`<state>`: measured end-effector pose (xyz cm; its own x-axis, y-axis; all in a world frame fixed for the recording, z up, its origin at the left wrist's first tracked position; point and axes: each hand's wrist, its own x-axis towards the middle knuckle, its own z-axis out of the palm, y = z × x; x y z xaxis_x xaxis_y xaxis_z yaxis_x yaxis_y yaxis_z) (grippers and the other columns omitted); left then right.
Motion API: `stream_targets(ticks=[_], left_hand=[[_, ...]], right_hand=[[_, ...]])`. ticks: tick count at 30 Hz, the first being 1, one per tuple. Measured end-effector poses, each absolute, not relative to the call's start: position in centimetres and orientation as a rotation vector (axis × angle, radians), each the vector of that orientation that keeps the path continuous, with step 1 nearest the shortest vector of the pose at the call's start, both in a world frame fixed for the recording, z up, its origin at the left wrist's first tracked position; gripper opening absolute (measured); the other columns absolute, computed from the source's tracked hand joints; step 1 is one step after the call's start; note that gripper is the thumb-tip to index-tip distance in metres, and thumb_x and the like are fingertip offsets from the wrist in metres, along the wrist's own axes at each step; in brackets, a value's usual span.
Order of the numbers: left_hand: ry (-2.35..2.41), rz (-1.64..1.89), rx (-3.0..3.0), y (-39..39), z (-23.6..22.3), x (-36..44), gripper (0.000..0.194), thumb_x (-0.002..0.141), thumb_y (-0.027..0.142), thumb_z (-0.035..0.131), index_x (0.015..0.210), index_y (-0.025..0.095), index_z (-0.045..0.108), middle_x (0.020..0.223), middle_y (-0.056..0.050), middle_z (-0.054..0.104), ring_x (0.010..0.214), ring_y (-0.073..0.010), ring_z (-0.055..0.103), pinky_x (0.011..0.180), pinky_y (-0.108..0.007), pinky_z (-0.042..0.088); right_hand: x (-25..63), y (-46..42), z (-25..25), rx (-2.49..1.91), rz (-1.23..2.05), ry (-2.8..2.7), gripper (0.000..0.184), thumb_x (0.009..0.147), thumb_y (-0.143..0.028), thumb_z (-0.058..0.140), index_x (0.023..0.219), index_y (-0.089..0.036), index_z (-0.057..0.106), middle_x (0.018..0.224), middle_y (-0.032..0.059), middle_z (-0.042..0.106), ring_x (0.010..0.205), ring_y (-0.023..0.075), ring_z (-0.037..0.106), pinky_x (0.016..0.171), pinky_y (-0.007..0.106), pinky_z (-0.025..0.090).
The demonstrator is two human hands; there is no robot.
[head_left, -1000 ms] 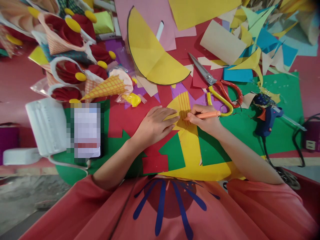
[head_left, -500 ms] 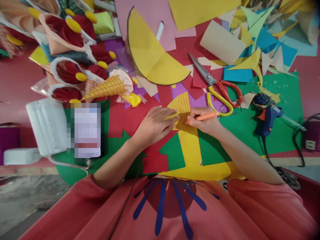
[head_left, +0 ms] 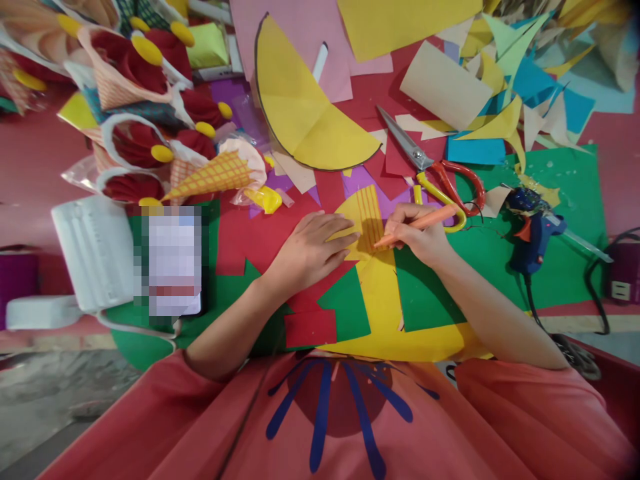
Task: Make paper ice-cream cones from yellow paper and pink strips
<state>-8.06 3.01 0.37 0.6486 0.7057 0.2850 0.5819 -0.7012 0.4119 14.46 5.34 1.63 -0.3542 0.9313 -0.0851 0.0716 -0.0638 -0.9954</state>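
Observation:
Under my hands lies a piece of yellow paper (head_left: 356,212) with several orange lines drawn on its right part. My left hand (head_left: 320,250) rests flat on its left side, fingers stretched out and slightly apart. In my right hand (head_left: 417,233) is an orange marker (head_left: 425,219), gripped like a pen, its tip at the paper's right edge near the lines. A longer strip of yellow paper (head_left: 381,300) extends below, towards my body. Scissors (head_left: 423,160) with red and yellow handles lie just beyond my right hand.
A large yellow paper cut-out (head_left: 300,113) lies ahead. Several decorated paper cones (head_left: 215,177) crowd the left, above a phone (head_left: 175,267) and a white case (head_left: 93,253). A blue glue gun (head_left: 535,240) with its cord sits right. Paper scraps (head_left: 530,87) pile up far right.
My right hand has shifted slightly right with the marker, which now shows more fully and points up to the right. Another orange line shows on the yellow paper. My left hand stays put.

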Motion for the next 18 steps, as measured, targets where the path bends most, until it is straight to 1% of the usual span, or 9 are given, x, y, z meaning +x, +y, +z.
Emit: stream_targets(ticks=[3, 6, 8, 10, 12, 15, 18], left_hand=[[1.023, 0.648, 2.581, 3.05, 0.48, -8.07, 0.024, 0.094, 0.021, 0.05, 0.112, 0.016, 0.065, 0.116, -0.012, 0.067, 0.112, -0.0244, 0.062, 0.097, -0.044, 0.048], [0.939, 0.655, 2.555, 3.01, 0.76, -7.99, 0.024, 0.094, 0.021, 0.049, 0.112, 0.013, 0.063, 0.114, -0.013, 0.068, 0.108, -0.022, 0.064, 0.092, -0.039, 0.052], [0.852, 0.629, 2.551, 2.9, 1.0, -7.88, 0.024, 0.095, 0.021, 0.047, 0.11, 0.013, 0.064, 0.113, -0.012, 0.069, 0.107, -0.0199, 0.065, 0.09, -0.035, 0.053], [0.787, 0.584, 2.579, 2.76, 1.2, -7.76, 0.025, 0.096, 0.023, 0.046, 0.11, 0.014, 0.064, 0.112, -0.011, 0.069, 0.106, -0.0196, 0.064, 0.091, -0.034, 0.053], [0.764, 0.535, 2.625, 2.63, 1.27, -7.69, 0.026, 0.096, 0.026, 0.047, 0.112, 0.014, 0.064, 0.112, -0.01, 0.069, 0.107, -0.0211, 0.064, 0.092, -0.036, 0.053], [0.783, 0.502, 2.691, 2.48, 1.11, -7.73, 0.029, 0.095, 0.028, 0.05, 0.116, 0.016, 0.064, 0.122, -0.012, 0.065, 0.114, -0.0254, 0.061, 0.098, -0.042, 0.05], [0.786, 0.471, 2.71, 2.39, 0.84, -7.82, 0.031, 0.095, 0.031, 0.049, 0.119, 0.018, 0.063, 0.131, -0.013, 0.06, 0.122, -0.0268, 0.056, 0.103, -0.045, 0.047]], right_hand=[[14.54, 5.46, 1.38, -1.048, 1.538, -1.293, 0.019, 0.08, -0.026, 0.061, 0.064, -0.017, 0.056, 0.05, -0.0041, 0.058, 0.039, 0.0064, 0.05, 0.038, 0.019, 0.037], [14.49, 5.33, 1.42, -1.038, 1.493, -1.256, 0.018, 0.084, -0.033, 0.06, 0.078, -0.017, 0.066, 0.061, -0.0017, 0.065, 0.048, 0.0082, 0.058, 0.045, 0.02, 0.045], [14.45, 5.19, 1.57, -1.091, 1.429, -1.301, 0.019, 0.086, -0.036, 0.061, 0.08, -0.018, 0.068, 0.065, -0.0013, 0.066, 0.053, 0.0083, 0.06, 0.049, 0.021, 0.048], [14.39, 5.09, 1.67, -1.14, 1.377, -1.353, 0.019, 0.085, -0.037, 0.064, 0.079, -0.019, 0.067, 0.066, -0.0016, 0.064, 0.055, 0.008, 0.059, 0.05, 0.021, 0.047], [14.31, 5.01, 1.65, -1.157, 1.352, -1.375, 0.018, 0.083, -0.037, 0.066, 0.082, -0.019, 0.064, 0.066, -0.0024, 0.063, 0.054, 0.0078, 0.058, 0.049, 0.021, 0.046], [14.12, 4.94, 1.46, -1.184, 1.325, -1.389, 0.021, 0.083, -0.039, 0.066, 0.082, -0.02, 0.057, 0.067, -0.0033, 0.062, 0.053, 0.0076, 0.058, 0.047, 0.022, 0.043], [13.9, 4.91, 1.4, -1.27, 1.205, -1.499, 0.027, 0.085, -0.042, 0.063, 0.073, -0.02, 0.052, 0.062, -0.0034, 0.059, 0.052, 0.0079, 0.055, 0.048, 0.023, 0.04]])
